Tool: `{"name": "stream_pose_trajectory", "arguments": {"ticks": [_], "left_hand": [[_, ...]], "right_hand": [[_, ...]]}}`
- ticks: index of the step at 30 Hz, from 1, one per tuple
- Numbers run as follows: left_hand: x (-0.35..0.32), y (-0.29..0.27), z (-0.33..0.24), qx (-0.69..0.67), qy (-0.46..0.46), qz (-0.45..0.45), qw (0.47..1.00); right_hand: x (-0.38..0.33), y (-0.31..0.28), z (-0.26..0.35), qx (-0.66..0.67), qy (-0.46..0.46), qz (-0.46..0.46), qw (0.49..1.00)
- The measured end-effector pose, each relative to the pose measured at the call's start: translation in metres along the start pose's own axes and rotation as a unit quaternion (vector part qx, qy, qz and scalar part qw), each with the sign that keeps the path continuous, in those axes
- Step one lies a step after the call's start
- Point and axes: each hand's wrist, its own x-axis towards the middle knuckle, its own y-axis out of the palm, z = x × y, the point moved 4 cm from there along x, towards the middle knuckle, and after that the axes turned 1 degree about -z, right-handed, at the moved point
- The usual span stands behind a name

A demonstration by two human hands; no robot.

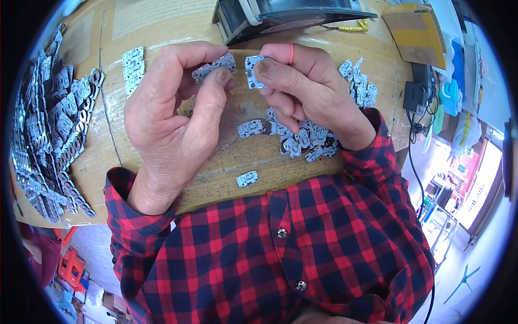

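Between the thumb and forefinger of my left hand (175, 119) is a short strip of small white circuit boards (218, 63), partly covered by the fingers. My right hand (313, 86) pinches a single small circuit board (251, 75) under its thumb, close beside that strip but apart from it. Below my right hand lies a loose pile of the same boards (307, 139). One board (250, 128) rests at the pile's left side, and another (247, 179) lies alone near the table's front edge.
A tall heap of uncut board panels (48, 129) covers the table's left end, with a short strip (133, 70) beside it. More boards (362, 89) lie beyond my right wrist. A black-framed device (297, 21) stands at the back, a cardboard box (418, 35) at the right.
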Motion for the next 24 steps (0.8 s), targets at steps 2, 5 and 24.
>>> {"name": "stream_pose_trajectory", "arguments": {"ticks": [2, 5, 24], "left_hand": [[-0.0006, -0.0011, 0.0002, 0.037, 0.006, 0.011, 0.999], [-0.0007, 0.0009, -0.0005, 0.024, 0.011, 0.002, 1.000], [0.0021, 0.0038, 0.0020, 0.016, 0.015, -0.004, 1.000]], "right_hand": [[0.0002, 0.0010, 0.0003, -0.003, -0.002, -0.008, 1.000], [0.0010, 0.0002, 0.0030, -0.017, 0.004, -0.011, 1.000], [0.0061, 0.0002, 0.0012, -0.016, 0.032, -0.013, 0.999]]}}
